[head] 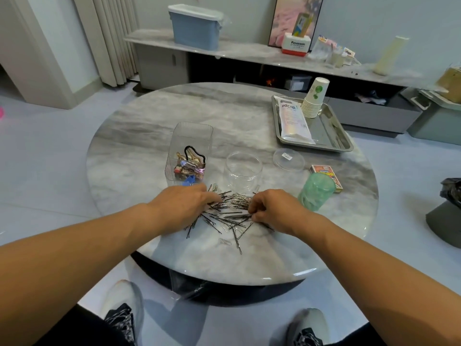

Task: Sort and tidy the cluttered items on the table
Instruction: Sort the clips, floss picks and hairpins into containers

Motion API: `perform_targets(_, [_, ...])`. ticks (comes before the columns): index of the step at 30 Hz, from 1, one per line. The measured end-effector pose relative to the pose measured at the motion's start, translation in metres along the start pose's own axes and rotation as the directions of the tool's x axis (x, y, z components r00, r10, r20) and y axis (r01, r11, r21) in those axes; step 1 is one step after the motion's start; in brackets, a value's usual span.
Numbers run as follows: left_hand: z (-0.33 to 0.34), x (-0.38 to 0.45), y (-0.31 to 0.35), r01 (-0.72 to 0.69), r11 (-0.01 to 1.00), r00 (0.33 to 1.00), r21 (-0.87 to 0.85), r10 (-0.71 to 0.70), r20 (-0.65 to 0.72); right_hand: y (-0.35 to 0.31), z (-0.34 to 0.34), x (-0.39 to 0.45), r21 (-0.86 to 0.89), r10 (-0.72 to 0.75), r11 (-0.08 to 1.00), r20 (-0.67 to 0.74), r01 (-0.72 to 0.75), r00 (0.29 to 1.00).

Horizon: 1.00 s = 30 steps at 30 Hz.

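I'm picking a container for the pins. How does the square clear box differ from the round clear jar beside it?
The square box is taller with flat ribbed walls; the round jar is lower with smooth curved walls. The box already holds hair clips and a black hair tie; the jar looks empty. The box stands left of the jar, nearer the left hand. Both are transparent, open-topped and upright behind the pin pile.

dark hairpins (230, 217) scattered with silver paper clips (239, 199); loose pile on table (149, 136)
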State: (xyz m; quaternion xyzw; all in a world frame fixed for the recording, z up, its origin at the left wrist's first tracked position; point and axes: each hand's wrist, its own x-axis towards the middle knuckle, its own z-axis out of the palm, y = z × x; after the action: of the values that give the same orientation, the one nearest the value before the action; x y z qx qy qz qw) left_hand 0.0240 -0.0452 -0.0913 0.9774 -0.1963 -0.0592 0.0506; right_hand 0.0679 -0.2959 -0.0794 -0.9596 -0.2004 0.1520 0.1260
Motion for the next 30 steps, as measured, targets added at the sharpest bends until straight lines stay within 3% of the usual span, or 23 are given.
perform_targets(7, [0.000,0.007,-0.014,0.101,0.991,0.993,-0.091,-0.105,-0.044,0.003,-0.002,0.000,-0.069,0.042,0.997,-0.044,-0.045,0.998])
perform_targets(12, [-0.004,0.009,0.011,-0.037,0.979,0.999,-0.200,0.040,0.011,-0.012,0.005,0.003,0.041,-0.055,0.998,-0.020,0.056,0.998])
perform_targets(22, [-0.004,0.013,0.016,-0.081,0.950,0.981,-0.302,0.130,0.146,-0.009,-0.006,0.002,0.037,0.065,0.997,0.126,-0.071,0.990])
perform_targets(27, [-0.004,0.014,0.022,-0.095,0.960,0.993,-0.264,0.110,0.043,0.001,-0.010,0.004,0.055,0.085,0.994,0.089,-0.090,0.992])
perform_targets(30, [0.001,0.013,0.031,-0.225,0.953,0.971,-0.204,0.238,0.038,0.002,-0.011,0.001,0.078,0.075,0.993,0.133,-0.086,0.988])
